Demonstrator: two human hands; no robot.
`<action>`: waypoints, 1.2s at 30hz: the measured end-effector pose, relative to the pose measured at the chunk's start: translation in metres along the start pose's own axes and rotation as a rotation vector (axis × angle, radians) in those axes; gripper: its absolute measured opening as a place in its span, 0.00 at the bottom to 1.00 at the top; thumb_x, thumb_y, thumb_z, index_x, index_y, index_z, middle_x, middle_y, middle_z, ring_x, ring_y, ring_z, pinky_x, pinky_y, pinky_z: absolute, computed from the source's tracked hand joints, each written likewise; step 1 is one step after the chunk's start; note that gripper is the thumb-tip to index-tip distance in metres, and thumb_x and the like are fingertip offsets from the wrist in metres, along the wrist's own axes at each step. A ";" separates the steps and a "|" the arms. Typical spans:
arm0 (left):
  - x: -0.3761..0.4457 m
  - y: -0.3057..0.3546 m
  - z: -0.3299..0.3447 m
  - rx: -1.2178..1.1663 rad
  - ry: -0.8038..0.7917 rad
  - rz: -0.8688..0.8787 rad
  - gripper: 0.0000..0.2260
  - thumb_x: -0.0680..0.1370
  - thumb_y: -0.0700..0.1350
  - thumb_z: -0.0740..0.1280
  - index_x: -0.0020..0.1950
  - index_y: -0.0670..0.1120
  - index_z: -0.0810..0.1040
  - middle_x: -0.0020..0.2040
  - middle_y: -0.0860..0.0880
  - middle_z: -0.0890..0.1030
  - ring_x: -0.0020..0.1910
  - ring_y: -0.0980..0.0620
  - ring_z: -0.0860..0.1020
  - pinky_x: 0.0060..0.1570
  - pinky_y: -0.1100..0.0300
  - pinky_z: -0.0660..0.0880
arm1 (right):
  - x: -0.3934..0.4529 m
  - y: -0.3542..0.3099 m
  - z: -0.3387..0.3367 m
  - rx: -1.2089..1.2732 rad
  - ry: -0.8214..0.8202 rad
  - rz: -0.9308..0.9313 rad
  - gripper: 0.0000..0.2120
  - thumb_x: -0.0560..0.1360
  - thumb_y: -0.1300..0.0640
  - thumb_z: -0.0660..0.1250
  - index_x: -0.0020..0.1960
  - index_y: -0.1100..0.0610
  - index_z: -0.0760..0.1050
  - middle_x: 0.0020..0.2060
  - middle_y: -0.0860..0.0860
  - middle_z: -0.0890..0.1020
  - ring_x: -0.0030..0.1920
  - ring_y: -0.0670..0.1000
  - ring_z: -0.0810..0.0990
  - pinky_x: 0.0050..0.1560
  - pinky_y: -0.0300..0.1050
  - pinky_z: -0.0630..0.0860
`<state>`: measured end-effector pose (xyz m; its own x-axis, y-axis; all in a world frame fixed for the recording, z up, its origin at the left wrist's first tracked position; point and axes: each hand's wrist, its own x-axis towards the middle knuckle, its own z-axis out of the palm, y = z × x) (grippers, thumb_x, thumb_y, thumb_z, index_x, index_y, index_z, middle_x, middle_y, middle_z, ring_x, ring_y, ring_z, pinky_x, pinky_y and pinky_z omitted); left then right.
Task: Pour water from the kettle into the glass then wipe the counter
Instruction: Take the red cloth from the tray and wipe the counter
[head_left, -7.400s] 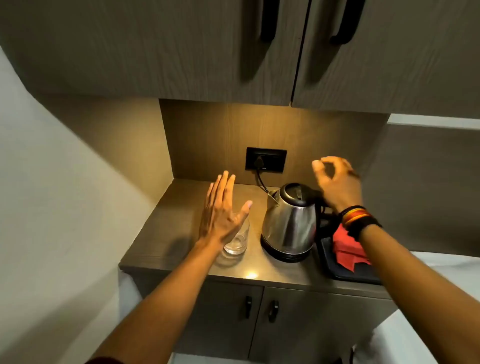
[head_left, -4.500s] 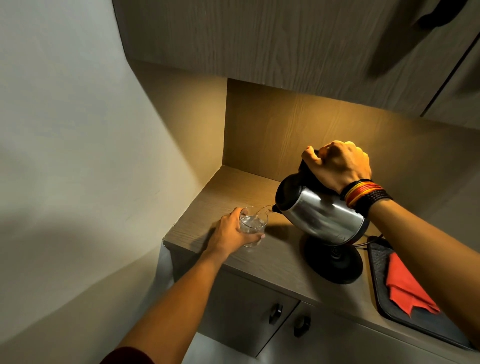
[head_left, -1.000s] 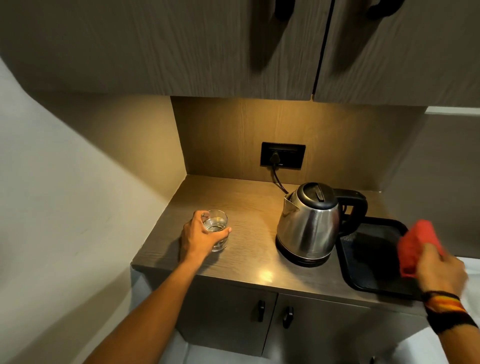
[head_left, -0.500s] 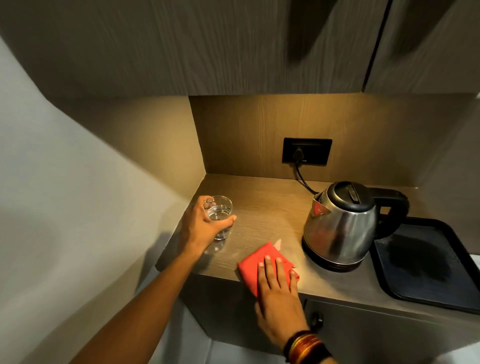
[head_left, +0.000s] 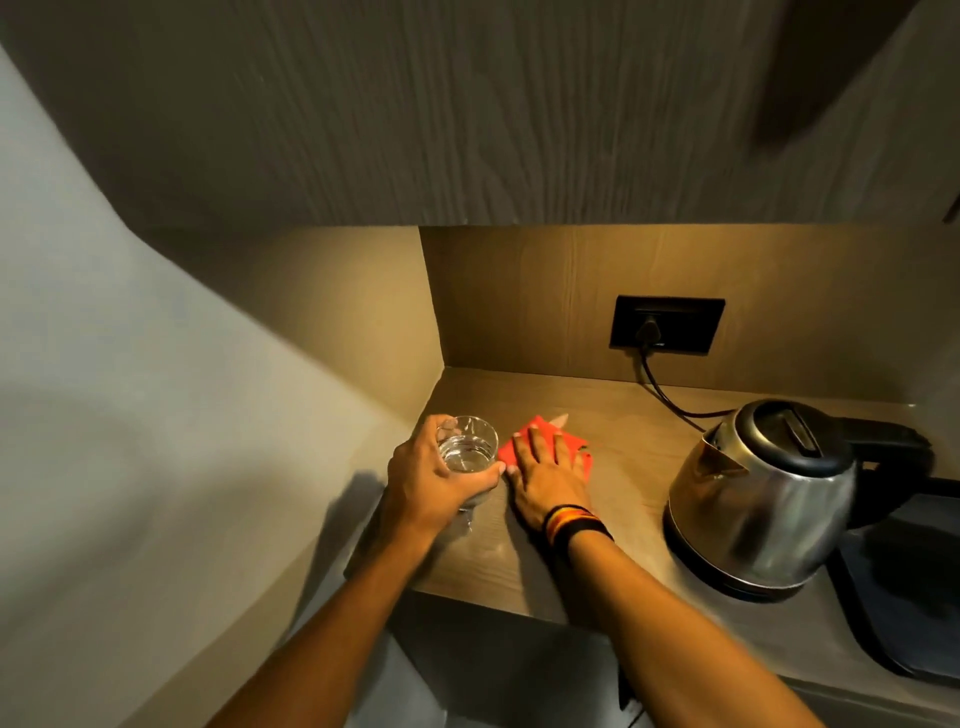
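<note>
My left hand (head_left: 434, 480) grips a clear glass (head_left: 467, 451) partly filled with water, held just above the left end of the wooden counter (head_left: 613, 431). Right beside it, my right hand (head_left: 545, 475) lies flat with spread fingers on a red cloth (head_left: 535, 434), pressing it onto the counter; most of the cloth is hidden under the palm. The steel kettle (head_left: 763, 499) with a black lid and handle stands upright on its base at the right, spout toward the hands.
A black tray (head_left: 909, 597) lies at the right edge behind and beside the kettle. The kettle's cord runs to a black wall socket (head_left: 666, 325). Upper cabinets (head_left: 467, 114) overhang the counter. A wall closes the left side.
My right hand has slid the red cloth from the counter's front edge back and left, next to the glass. My left hand still holds the glass, now lifted slightly. The kettle has not moved.
</note>
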<state>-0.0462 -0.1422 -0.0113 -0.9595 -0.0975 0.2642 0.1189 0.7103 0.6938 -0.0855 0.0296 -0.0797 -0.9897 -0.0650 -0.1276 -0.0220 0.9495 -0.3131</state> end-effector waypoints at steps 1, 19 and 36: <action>0.001 0.000 -0.001 0.001 0.000 0.000 0.37 0.63 0.62 0.83 0.67 0.50 0.75 0.61 0.49 0.83 0.56 0.47 0.82 0.46 0.66 0.77 | -0.005 -0.009 0.003 0.004 -0.030 -0.060 0.29 0.85 0.42 0.47 0.84 0.47 0.48 0.84 0.50 0.45 0.82 0.61 0.45 0.78 0.69 0.42; 0.002 0.018 0.018 -0.036 -0.033 -0.073 0.39 0.63 0.62 0.83 0.68 0.50 0.74 0.61 0.47 0.83 0.56 0.50 0.80 0.42 0.74 0.72 | -0.049 -0.013 0.023 -0.004 -0.038 -0.159 0.28 0.85 0.41 0.48 0.83 0.47 0.52 0.83 0.49 0.52 0.82 0.60 0.46 0.78 0.68 0.44; -0.021 0.032 0.041 -0.004 -0.057 -0.052 0.40 0.57 0.72 0.76 0.64 0.56 0.73 0.56 0.51 0.82 0.52 0.53 0.79 0.46 0.55 0.82 | -0.097 0.034 0.018 -0.034 -0.007 -0.181 0.37 0.80 0.32 0.53 0.83 0.46 0.49 0.84 0.49 0.50 0.82 0.61 0.47 0.77 0.69 0.43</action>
<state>-0.0327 -0.0888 -0.0222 -0.9774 -0.0939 0.1892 0.0697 0.7023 0.7085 0.0119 0.0625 -0.0949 -0.9681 -0.2378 -0.0786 -0.2046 0.9320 -0.2993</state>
